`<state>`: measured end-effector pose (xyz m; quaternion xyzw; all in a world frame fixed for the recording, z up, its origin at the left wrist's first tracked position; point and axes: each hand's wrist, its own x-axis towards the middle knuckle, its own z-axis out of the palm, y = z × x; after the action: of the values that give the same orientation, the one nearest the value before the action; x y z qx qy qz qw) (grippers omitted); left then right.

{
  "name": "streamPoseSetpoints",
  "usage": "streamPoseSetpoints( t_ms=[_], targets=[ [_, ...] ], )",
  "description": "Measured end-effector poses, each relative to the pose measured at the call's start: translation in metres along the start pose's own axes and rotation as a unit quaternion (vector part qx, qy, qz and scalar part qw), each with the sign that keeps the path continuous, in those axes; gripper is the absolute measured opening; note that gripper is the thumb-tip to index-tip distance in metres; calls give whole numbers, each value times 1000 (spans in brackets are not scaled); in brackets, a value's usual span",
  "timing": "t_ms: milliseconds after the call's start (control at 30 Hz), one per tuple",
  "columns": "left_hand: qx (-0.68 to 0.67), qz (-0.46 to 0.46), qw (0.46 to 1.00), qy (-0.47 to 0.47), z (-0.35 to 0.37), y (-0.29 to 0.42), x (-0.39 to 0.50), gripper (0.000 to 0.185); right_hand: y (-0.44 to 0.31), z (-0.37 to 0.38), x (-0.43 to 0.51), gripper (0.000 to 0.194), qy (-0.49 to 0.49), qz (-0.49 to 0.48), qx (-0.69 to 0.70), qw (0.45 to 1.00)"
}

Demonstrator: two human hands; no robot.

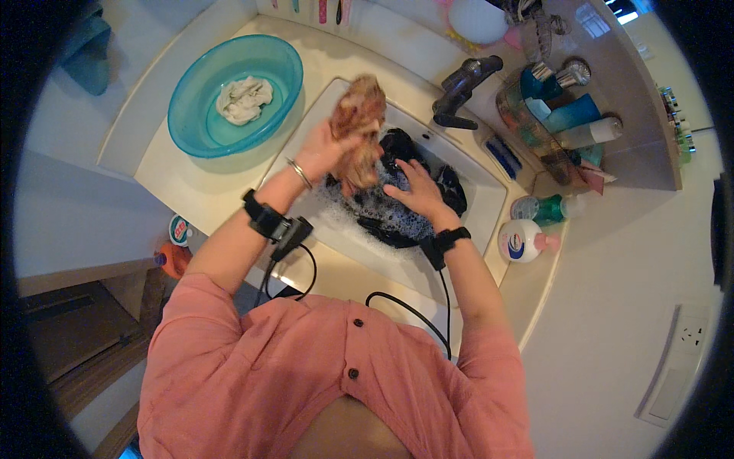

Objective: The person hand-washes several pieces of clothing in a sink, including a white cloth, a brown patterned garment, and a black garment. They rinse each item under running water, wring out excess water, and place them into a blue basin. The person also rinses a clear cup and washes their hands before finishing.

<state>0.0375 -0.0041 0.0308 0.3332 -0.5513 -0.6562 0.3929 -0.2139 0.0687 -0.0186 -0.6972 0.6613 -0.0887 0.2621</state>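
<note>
A bunched brown, patterned wet cloth (361, 109) is gripped in my left hand (330, 152), raised over the left part of the white sink (490, 212). My right hand (417, 192) has its fingers spread just above the suds and holds nothing. Dark fabric (404, 146) lies soaking in the foamy water beneath both hands. To the left, on the counter, stands a translucent teal plastic basin (183, 123) with a crumpled whitish cloth (243, 100) inside.
A dark faucet (464, 92) rises behind the sink. Right of it are a blue-bristled brush (503, 159), a basket of bottles (516, 120) and a white pump bottle (519, 241). Black cables (413, 312) hang from both wrist straps near the counter's front edge.
</note>
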Motion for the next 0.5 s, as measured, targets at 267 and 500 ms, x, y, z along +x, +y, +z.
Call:
streamPoseSetpoints(
  t_ms=[267, 500],
  targets=[
    [436, 144, 851, 257, -118, 110, -1, 46, 33, 58, 14, 95, -331, 150, -189, 912],
    [604, -174, 757, 178, -184, 67, -11, 43, 23, 55, 0, 30, -278, 24, -173, 945]
  ],
)
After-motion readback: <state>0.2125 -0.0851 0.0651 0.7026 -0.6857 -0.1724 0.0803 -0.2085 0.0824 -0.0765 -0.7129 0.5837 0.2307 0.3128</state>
